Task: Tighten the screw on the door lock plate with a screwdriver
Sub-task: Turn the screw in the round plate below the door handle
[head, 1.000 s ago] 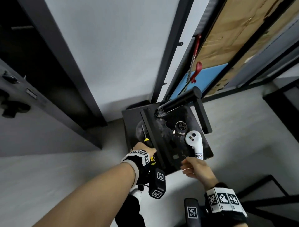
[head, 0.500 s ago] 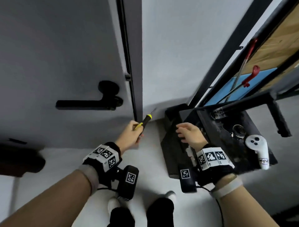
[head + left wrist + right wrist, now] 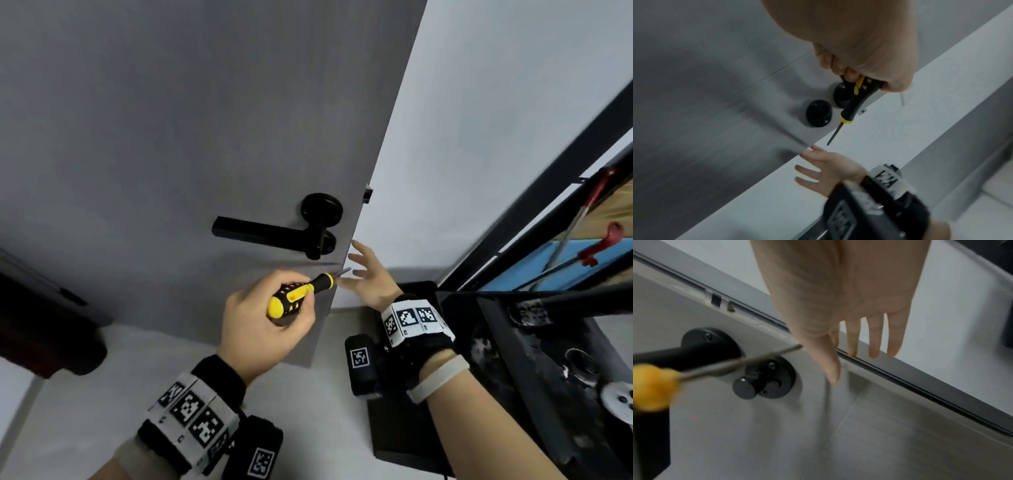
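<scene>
Indoors, at a doorway, in what looks like a plain room or corridor of an office or flat. A grey door [image 3: 164,144] with a black lever handle [image 3: 274,233] stands beside a white wall [image 3: 496,120]. Pale floor [image 3: 85,394] below. Off to the right there's a dark frame [image 3: 534,202] with cardboard and a blue sheet [image 3: 548,270] behind it, red-handled tools [image 3: 596,246] leaning there, and a black stand [image 3: 534,377] carrying a white controller [image 3: 616,399].

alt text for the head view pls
A left hand grips a yellow-and-black screwdriver, tip aimed at the grey door's edge below its black lever handle; the open right hand reaches toward that edge.
</scene>
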The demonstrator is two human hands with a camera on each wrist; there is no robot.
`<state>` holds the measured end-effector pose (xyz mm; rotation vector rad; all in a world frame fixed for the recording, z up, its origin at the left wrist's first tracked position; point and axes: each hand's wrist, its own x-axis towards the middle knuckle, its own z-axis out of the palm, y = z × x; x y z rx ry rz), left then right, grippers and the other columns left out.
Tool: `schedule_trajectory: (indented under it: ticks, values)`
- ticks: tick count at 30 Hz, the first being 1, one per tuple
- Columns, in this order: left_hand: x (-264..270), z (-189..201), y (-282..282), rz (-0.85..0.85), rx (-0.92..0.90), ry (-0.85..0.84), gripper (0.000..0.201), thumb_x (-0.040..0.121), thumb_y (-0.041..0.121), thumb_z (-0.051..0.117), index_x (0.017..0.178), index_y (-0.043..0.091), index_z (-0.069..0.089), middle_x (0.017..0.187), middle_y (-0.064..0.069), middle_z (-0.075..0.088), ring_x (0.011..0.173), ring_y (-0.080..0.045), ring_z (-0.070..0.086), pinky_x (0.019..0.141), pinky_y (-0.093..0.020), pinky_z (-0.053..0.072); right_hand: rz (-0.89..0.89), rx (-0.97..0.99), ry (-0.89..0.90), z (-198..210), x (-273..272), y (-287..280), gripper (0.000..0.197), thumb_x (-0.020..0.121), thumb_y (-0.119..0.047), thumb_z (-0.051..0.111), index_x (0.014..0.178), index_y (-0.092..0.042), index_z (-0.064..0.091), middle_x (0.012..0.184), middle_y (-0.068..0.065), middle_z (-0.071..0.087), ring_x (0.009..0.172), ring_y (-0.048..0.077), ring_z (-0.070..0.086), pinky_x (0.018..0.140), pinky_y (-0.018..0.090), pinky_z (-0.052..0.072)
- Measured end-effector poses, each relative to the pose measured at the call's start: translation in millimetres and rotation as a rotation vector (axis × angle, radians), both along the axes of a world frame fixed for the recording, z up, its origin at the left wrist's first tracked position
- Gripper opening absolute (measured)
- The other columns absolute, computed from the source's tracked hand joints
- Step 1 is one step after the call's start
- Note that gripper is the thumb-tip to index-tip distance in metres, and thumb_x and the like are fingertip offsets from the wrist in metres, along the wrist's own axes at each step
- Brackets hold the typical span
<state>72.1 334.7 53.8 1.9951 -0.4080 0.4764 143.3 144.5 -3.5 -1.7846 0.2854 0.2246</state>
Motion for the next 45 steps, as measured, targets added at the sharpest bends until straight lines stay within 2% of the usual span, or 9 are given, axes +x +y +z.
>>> schedule_trajectory:
  ticks: [2, 5, 13, 20, 23, 28, 33, 39, 45]
  values:
    - [1, 1, -4, 0.011, -0.014, -0.161, 0.012, 0.076, 0.026, 0.063, 0.083, 0.017, 0.065, 0.066, 0.011, 0.064, 0.061, -0.005, 0.059, 0.062, -0.004, 0.042, 0.062, -0.006, -0.158, -4, 8, 4, 0.078, 0.075, 0.010, 0.067, 0.143, -0.007, 0.032, 0.129, 0.010, 0.051, 0.104, 0.012, 0.051, 0.080, 0.009, 0.046]
    - [2, -1, -5, 0.051, -0.047, -0.324, 0.010, 0.077, 0.028, 0.061, 0.086, 0.023, 0.060, 0.080, 0.005, 0.062, 0.066, -0.009, 0.059, 0.060, -0.007, 0.044, 0.063, 0.003, -0.320, -15, 17, 8, 0.073, 0.069, -0.008, 0.074, 0.133, -0.001, 0.041, 0.127, 0.013, 0.058, 0.114, 0.021, 0.055, 0.099, 0.029, 0.045]
    - [13, -29, 5, 0.031, -0.016, -0.666, 0.008, 0.079, 0.028, 0.059, 0.083, 0.021, 0.057, 0.083, 0.005, 0.059, 0.068, -0.006, 0.058, 0.060, -0.009, 0.044, 0.058, 0.118, -0.576, -38, 32, 3, 0.041, 0.077, 0.005, 0.068, 0.116, 0.002, 0.054, 0.100, -0.002, 0.068, 0.084, -0.005, 0.066, 0.080, 0.012, 0.050]
    - [20, -85, 11, 0.161, 0.030, -0.871, 0.017, 0.074, 0.022, 0.058, 0.072, 0.009, 0.068, 0.063, 0.019, 0.052, 0.062, -0.011, 0.053, 0.061, -0.004, 0.038, 0.084, 0.151, -0.775, -57, 35, 10, 0.034, 0.085, -0.005, 0.062, 0.117, 0.000, 0.053, 0.106, 0.003, 0.068, 0.090, 0.000, 0.065, 0.082, 0.014, 0.052]
    - [26, -105, 13, 0.149, -0.096, -0.907, 0.011, 0.080, 0.025, 0.059, 0.078, 0.016, 0.064, 0.060, 0.009, 0.055, 0.063, -0.007, 0.055, 0.058, -0.006, 0.040, 0.066, 0.165, -0.833, -61, 39, 15, 0.035, 0.087, -0.013, 0.062, 0.118, 0.001, 0.052, 0.107, 0.006, 0.064, 0.096, 0.009, 0.061, 0.091, 0.024, 0.049]
    - [25, -129, 6, 0.192, -0.212, -0.982, 0.009, 0.082, 0.027, 0.058, 0.081, 0.018, 0.059, 0.083, 0.004, 0.060, 0.066, -0.003, 0.056, 0.060, -0.005, 0.040, 0.027, 0.123, -0.924, -72, 42, 24, 0.045, 0.081, -0.035, 0.065, 0.108, -0.001, 0.053, 0.098, 0.007, 0.056, 0.093, 0.016, 0.054, 0.099, 0.043, 0.045]
    - [17, -127, -4, 0.241, -0.269, -1.018, 0.013, 0.084, 0.027, 0.057, 0.081, 0.015, 0.059, 0.080, 0.005, 0.061, 0.066, -0.001, 0.056, 0.062, -0.003, 0.040, 0.009, 0.157, -0.911, -73, 42, 22, 0.042, 0.087, -0.025, 0.062, 0.122, -0.005, 0.050, 0.123, 0.011, 0.063, 0.115, 0.021, 0.060, 0.102, 0.037, 0.047]
    - [17, -116, -9, 0.218, -0.291, -1.000, 0.011, 0.083, 0.025, 0.058, 0.079, 0.014, 0.060, 0.077, 0.022, 0.063, 0.066, 0.006, 0.058, 0.063, -0.002, 0.038, 0.028, 0.205, -0.928, -75, 41, 24, 0.041, 0.088, -0.020, 0.061, 0.124, -0.005, 0.048, 0.105, -0.002, 0.064, 0.086, -0.010, 0.061, 0.080, 0.010, 0.050]
    - [15, -112, -15, 0.213, -0.269, -1.020, 0.010, 0.081, 0.023, 0.059, 0.078, 0.013, 0.060, 0.078, 0.014, 0.062, 0.065, 0.003, 0.058, 0.062, -0.003, 0.039, 0.013, 0.180, -0.955, -78, 43, 25, 0.042, 0.087, -0.023, 0.062, 0.123, -0.008, 0.048, 0.118, 0.006, 0.064, 0.107, 0.015, 0.062, 0.093, 0.028, 0.050]
